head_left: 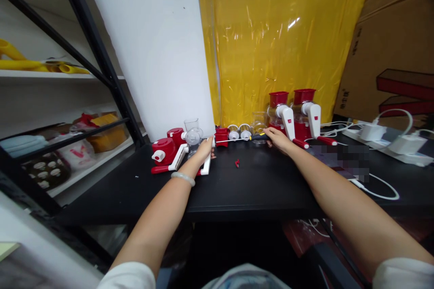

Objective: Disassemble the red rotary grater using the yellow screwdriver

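Note:
My right hand [276,139] is closed around the black-and-yellow handle of a screwdriver [258,137]. Its thin shaft runs left, level above the table, with the tip close to my left hand [204,149]. That hand is wrapped around a white crank handle [206,165], its lower end showing below my fingers; the exact grip is partly hidden. Just behind it stands a clear plastic grater body [194,135]. Left of this are red grater parts [164,151] and another white crank with a red grip [171,165]. A small red piece [237,163] lies between my hands.
Along the back stand a red part [221,137], two metal grating drums [239,132] and a clear housing [259,122]. Two assembled red-and-white rotary graters [294,115] are at right, near a power strip [389,142] with white cables. A black-framed shelf [101,54] rises at left.

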`<control>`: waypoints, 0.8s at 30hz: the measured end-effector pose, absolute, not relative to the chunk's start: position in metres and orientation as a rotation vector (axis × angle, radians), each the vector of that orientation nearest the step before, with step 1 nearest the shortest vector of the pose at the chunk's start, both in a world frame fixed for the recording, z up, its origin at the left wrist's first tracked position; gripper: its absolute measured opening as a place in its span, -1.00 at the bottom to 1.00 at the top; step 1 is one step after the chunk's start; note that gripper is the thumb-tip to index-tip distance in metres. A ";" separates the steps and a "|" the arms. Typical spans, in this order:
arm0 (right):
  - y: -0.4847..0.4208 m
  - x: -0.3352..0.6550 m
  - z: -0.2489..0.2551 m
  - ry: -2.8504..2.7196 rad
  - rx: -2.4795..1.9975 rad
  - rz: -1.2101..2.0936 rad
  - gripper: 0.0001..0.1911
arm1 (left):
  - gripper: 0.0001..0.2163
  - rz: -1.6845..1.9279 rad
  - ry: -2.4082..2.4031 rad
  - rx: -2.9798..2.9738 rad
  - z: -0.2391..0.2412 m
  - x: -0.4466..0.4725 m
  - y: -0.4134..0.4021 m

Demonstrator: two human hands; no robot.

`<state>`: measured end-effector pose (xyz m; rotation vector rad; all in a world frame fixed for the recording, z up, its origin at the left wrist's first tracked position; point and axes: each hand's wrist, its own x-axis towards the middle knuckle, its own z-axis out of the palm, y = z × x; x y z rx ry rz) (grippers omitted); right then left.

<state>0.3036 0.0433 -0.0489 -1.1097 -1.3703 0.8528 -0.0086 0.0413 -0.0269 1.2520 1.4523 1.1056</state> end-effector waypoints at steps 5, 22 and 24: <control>0.039 0.302 -0.045 -1.237 -1.081 0.968 -0.61 | -0.62 1.109 1.461 1.251 -0.027 -0.009 0.042; 0.038 0.304 -0.043 -1.380 -1.155 0.829 -0.56 | -0.59 1.100 1.448 1.254 -0.028 -0.007 0.041; 0.039 0.304 -0.044 -1.388 -1.113 0.828 -0.54 | -0.59 1.099 1.447 1.251 -0.028 -0.008 0.042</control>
